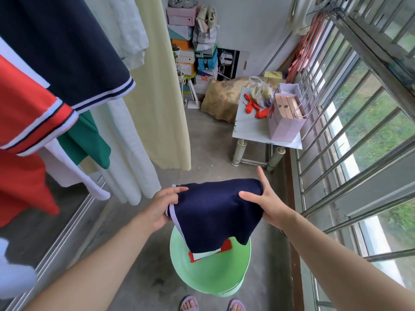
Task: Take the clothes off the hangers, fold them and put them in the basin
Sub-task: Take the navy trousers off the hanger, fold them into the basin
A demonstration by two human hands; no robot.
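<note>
A folded navy garment (213,212) with white trim hangs between my hands, above the green basin (213,274) on the floor. My left hand (161,207) pinches its left edge by the white trim. My right hand (267,203) grips its right edge, thumb on top and fingers beyond the fold. Under the navy cloth a red and white folded piece (224,246) shows over the basin. At the upper left, clothes hang from above: a navy shirt (67,46), a red shirt (24,122), a green one (89,142) and white ones (128,30).
A pale yellow curtain (161,97) hangs in the middle. A small white table (251,129) with a pink bag stands to the right by the window bars (350,113). Boxes (190,41) are stacked at the far wall. My sandalled feet (211,304) stand near the basin.
</note>
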